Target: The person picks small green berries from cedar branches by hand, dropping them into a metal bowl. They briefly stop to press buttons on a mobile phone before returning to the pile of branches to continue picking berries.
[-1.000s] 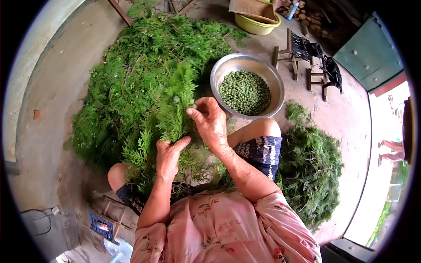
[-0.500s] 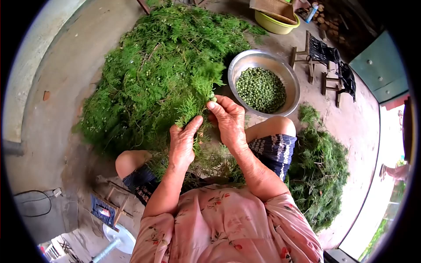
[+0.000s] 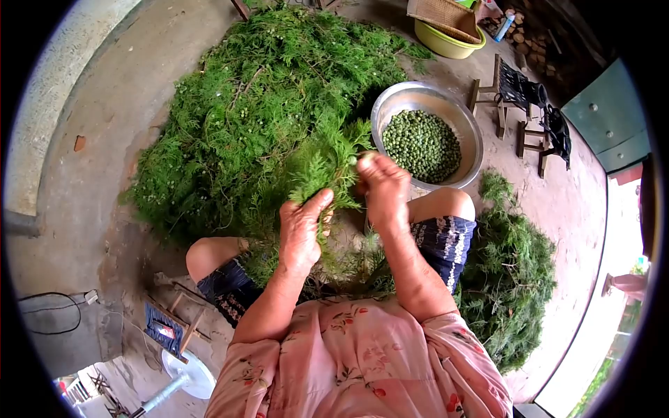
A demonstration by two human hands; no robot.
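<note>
My left hand (image 3: 301, 233) is closed round the lower stem of a leafy green conifer sprig (image 3: 317, 167), which points up and away from me. Just to the right, my right hand (image 3: 387, 191) is curled with thumb and fingers pinched together against the sprig's edge. A small pale green cone (image 3: 353, 160) shows by the thumb tip; what lies inside the pinch is hidden. Close beyond the right hand stands a metal basin (image 3: 474, 139) holding many small round green cones (image 3: 421, 146).
A large heap of conifer branches (image 3: 230, 125) spreads ahead and left. A smaller branch pile (image 3: 509, 285) lies beside my right knee. Low folding stools (image 3: 512, 90) and a yellow tub (image 3: 449, 47) stand at the far right. A fan (image 3: 188, 376) is at lower left.
My right hand has shifted slightly right and turned, its fingers curling tighter. The left hand and sprig have moved a little right, and the view has shifted slightly.
</note>
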